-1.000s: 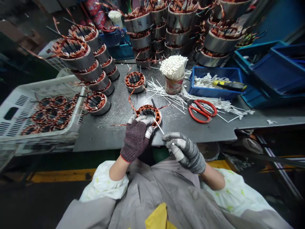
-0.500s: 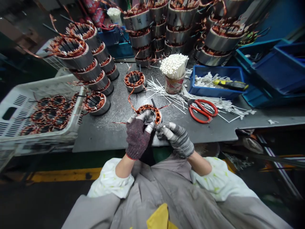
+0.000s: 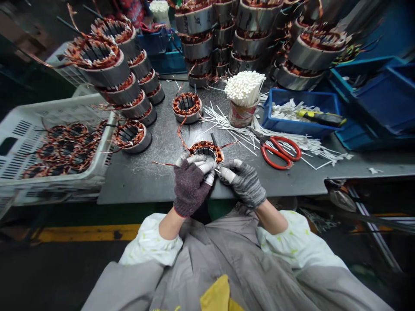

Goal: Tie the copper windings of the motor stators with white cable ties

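Note:
A motor stator (image 3: 207,148) with orange-brown copper windings lies on the dark metal bench in front of me. My left hand (image 3: 193,179), in a dark maroon glove with whitish wrapped fingertips, is closed over its near rim and hides much of that side. At its near right edge, my right hand (image 3: 243,179), in a grey striped glove, pinches a thin white stick (image 3: 217,170), mostly covered by the fingers. Copper leads and a black sleeve stick out of the stator. Just behind stands another stator (image 3: 187,108), joined to it by a copper wire.
Red-handled scissors (image 3: 280,152) lie right, near loose white sticks (image 3: 223,125) and a cup (image 3: 241,113) packed with more. A blue bin (image 3: 300,123) holds scraps and a yellow cutter (image 3: 320,116). Stator stacks (image 3: 194,43) rise behind; a white crate (image 3: 97,172) stands left.
My left fingers have drawn back from inside the stator's ring to its near rim, closer to my right fingers. The view has shifted slightly.

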Demonstrator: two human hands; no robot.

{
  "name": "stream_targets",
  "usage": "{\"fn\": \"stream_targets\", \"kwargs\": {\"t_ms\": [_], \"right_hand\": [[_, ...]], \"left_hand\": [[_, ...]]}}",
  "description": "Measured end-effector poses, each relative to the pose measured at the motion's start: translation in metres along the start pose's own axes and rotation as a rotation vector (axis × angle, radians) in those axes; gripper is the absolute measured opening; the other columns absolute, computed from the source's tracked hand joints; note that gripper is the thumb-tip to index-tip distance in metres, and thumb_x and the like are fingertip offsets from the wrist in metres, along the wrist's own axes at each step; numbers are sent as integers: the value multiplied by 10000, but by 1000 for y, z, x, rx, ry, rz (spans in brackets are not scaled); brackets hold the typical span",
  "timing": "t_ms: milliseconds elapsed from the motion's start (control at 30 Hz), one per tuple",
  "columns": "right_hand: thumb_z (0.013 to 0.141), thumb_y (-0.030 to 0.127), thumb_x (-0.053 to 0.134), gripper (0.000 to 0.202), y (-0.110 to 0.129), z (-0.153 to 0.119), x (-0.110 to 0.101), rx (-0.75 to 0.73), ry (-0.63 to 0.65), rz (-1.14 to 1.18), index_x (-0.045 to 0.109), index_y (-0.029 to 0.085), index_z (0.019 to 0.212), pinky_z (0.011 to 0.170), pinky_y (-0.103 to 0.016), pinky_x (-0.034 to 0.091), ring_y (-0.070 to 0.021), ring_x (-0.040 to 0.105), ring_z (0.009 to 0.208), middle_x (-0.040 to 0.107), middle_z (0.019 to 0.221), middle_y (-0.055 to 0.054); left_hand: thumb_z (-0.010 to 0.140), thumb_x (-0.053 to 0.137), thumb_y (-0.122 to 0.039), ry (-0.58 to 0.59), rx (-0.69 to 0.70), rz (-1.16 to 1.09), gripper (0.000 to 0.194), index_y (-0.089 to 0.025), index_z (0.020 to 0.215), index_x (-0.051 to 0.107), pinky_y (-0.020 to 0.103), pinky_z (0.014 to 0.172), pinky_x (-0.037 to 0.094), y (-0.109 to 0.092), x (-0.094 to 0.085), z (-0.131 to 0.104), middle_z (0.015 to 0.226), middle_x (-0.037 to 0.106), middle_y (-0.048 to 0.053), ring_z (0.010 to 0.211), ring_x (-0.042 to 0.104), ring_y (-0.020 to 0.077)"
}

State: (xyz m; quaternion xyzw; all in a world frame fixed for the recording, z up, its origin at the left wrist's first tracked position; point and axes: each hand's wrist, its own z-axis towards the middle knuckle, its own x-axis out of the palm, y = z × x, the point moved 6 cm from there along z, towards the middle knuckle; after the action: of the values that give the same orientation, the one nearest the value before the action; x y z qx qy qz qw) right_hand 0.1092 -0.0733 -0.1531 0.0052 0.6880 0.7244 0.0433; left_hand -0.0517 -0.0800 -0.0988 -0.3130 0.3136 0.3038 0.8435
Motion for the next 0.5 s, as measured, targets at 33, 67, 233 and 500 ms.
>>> {"fn": "stream_targets", "kwargs": {"t_ms": [33, 67, 233, 500], "right_hand": [[764, 403, 755, 177, -1, 0, -1, -6, -2, 9, 700, 235, 763, 630, -322, 581, -179, 664, 641, 729, 703, -4], [767, 410, 756, 180, -1, -1, -1, -14, -1, 16, 701, 238, 769, 636, -326, 585, -182, 669, 642, 732, 706, -4], [804, 390, 727, 146, 4, 2, 4, -106, 46, -105, 740, 248, 835, 705, -337, 599, -198, 708, 711, 774, 791, -15], [815, 336, 728, 93, 7, -3, -9, -129, 35, -103, 744, 251, 846, 692, -322, 597, -185, 707, 692, 772, 781, -7]], "left_hand": [[942, 595, -262, -2, -13, -4, 145, -244, 1057, 682, 465, 1111, 379, 1, 0, 0, 1014, 766, 14, 1112, 661, 204], [945, 587, -268, 2, -28, -3, 146, -244, 1052, 684, 462, 1107, 383, 1, 0, 0, 1016, 766, 16, 1110, 662, 203], [942, 555, -296, 90, -15, 53, 215, -251, 1107, 685, 508, 1153, 323, 0, 2, -1, 1061, 763, 26, 1175, 642, 230], [966, 586, -274, 53, 50, 48, 177, -265, 1111, 688, 460, 1128, 342, 0, -1, -2, 1030, 774, 5, 1125, 666, 196]]}}
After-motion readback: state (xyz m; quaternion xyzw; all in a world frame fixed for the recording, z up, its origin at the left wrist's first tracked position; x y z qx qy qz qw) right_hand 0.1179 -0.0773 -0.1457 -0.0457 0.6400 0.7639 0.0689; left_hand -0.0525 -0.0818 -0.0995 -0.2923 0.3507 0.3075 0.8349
